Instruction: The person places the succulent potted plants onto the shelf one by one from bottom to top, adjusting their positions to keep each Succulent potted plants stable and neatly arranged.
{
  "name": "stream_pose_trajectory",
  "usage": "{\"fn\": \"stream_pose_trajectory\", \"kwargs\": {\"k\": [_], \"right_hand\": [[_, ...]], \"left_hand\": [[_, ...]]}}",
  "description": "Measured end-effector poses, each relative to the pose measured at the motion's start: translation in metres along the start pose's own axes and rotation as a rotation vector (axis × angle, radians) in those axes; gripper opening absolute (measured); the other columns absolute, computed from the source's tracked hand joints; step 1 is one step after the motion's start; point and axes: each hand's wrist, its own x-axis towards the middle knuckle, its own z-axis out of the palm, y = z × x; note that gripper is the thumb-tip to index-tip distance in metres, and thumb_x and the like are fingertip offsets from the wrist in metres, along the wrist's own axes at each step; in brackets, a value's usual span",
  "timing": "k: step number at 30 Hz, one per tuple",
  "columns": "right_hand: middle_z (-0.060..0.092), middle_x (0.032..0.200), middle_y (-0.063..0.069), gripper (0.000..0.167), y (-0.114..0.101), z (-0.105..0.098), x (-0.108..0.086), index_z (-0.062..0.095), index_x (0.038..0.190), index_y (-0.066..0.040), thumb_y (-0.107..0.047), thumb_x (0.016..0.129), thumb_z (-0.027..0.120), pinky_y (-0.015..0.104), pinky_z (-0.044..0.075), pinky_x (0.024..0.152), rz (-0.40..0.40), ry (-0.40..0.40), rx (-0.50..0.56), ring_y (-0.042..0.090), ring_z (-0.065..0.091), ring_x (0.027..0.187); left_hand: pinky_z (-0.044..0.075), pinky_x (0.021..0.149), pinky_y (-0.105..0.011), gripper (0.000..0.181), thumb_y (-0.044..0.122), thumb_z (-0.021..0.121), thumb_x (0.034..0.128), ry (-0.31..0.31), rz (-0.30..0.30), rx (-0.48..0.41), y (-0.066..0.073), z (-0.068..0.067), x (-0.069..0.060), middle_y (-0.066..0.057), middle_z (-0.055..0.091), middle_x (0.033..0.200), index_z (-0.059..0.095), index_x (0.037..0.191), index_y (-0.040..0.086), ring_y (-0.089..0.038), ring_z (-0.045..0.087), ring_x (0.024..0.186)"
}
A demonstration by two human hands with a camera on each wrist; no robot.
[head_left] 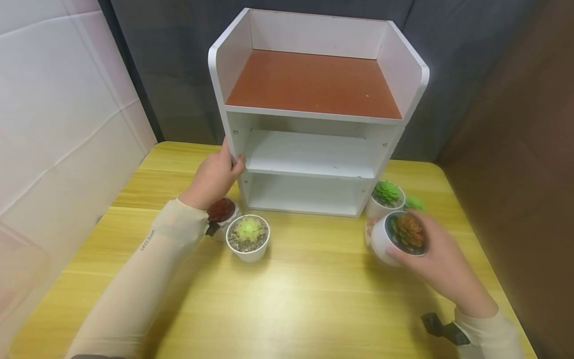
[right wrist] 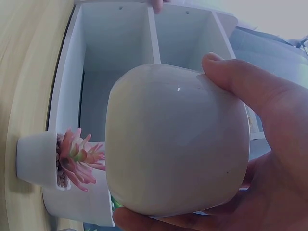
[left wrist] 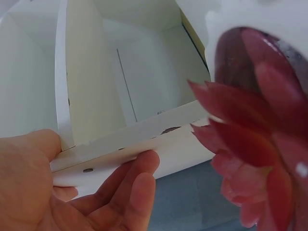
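Note:
A white shelf unit (head_left: pixel 309 174) with a brown top board stands at the back of the table. My left hand (head_left: pixel 215 174) grips its left side panel, thumb at the front edge and fingers round the outside, as the left wrist view also shows. In my right hand (head_left: pixel 441 254) is a white potted succulent (head_left: pixel 407 233) with orange-brown leaves, held by the pot above the table. The right wrist view shows that rounded pot (right wrist: pixel 178 139) between thumb and fingers. Behind it stands a pot with a pink succulent (right wrist: pixel 79 159), mostly hidden in the head view.
A yellow-green succulent (head_left: pixel 248 233) stands left of centre. A dark red succulent (head_left: pixel 221 210) sits beside my left forearm. At the unit's right corner is a green succulent (head_left: pixel 387 194), with more green leaves (head_left: pixel 413 203) behind. A white wall (head_left: pixel 58 99) borders the left.

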Motion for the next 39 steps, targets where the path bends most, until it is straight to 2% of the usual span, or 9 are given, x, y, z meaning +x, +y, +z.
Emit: {"fn": "stream_pose_trajectory", "kwargs": {"k": [8,12,24,39], "right_hand": [[0.053,0.154,0.027,0.099,-0.0020,0.0019,0.0001,0.043,0.162,-0.004,-0.050,0.088,0.090,0.076,0.040,0.105,-0.017,0.008,0.003,0.051,0.050,0.137],[0.053,0.154,0.026,0.099,-0.0018,0.0032,0.0002,0.043,0.163,-0.005,-0.049,0.088,0.090,0.076,0.041,0.105,-0.023,0.008,0.011,0.050,0.050,0.137],[0.051,0.156,0.028,0.103,-0.0033,0.0044,0.0017,0.039,0.165,-0.003,-0.048,0.088,0.091,0.076,0.040,0.107,-0.013,-0.024,0.010,0.052,0.049,0.138],[0.052,0.155,0.028,0.103,-0.0027,0.0093,0.0033,0.039,0.166,-0.004,-0.048,0.088,0.091,0.076,0.040,0.107,-0.018,-0.027,0.028,0.052,0.050,0.137]], "left_hand": [[0.057,0.081,-0.057,0.064,0.031,0.048,0.1134,-0.006,0.005,-0.005,-0.0008,-0.0013,0.0001,-0.030,0.071,0.117,0.021,0.165,0.004,-0.039,0.069,0.090],[0.057,0.089,-0.060,0.065,0.032,0.048,0.1132,-0.021,0.005,-0.009,0.0000,-0.0016,0.0012,-0.032,0.070,0.122,0.020,0.166,0.005,-0.043,0.072,0.101],[0.053,0.101,-0.063,0.065,0.032,0.050,0.1131,-0.040,-0.019,-0.022,0.0023,-0.0030,0.0004,-0.033,0.065,0.136,0.021,0.166,0.006,-0.047,0.069,0.118],[0.053,0.102,-0.063,0.066,0.031,0.050,0.1138,-0.047,-0.022,-0.015,0.0017,-0.0019,0.0012,-0.034,0.062,0.140,0.019,0.167,0.006,-0.048,0.068,0.120]]}}
